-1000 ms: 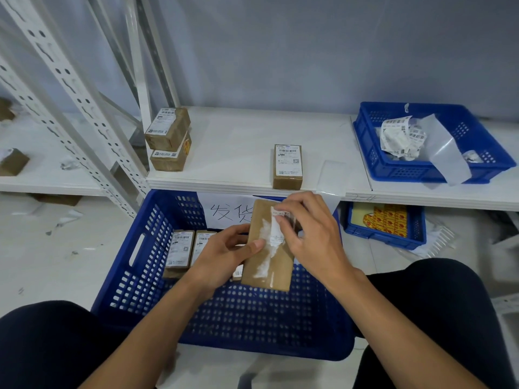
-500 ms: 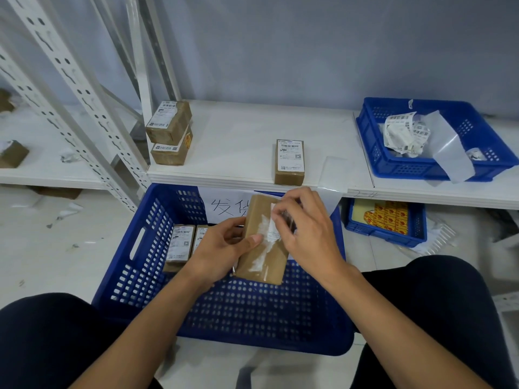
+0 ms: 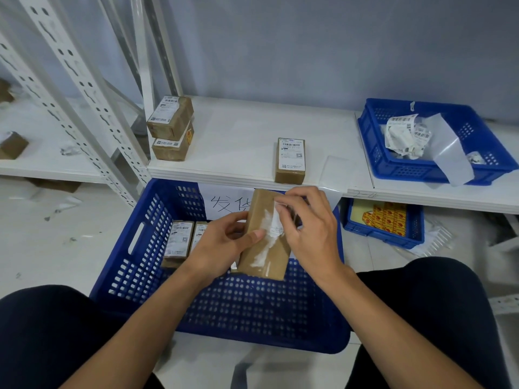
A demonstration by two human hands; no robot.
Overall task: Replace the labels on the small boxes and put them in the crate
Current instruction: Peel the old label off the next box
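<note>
My left hand grips a small brown box by its left side, thumb on top, over the large blue crate. My right hand pinches the partly peeled white label on the box's upper face; white residue streaks the cardboard. Two labelled boxes lie in the crate's left part. One labelled box sits on the white shelf, and two stacked boxes stand at its left end.
A blue bin on the right shelf holds crumpled old labels and a backing strip. A smaller blue tray with yellow-red sheets sits on the floor to the right. White rack posts rise at left. My knees flank the crate.
The box and both hands have stayed in place over the crate; my right fingers keep working at the label's upper edge. The view shifted slightly.
</note>
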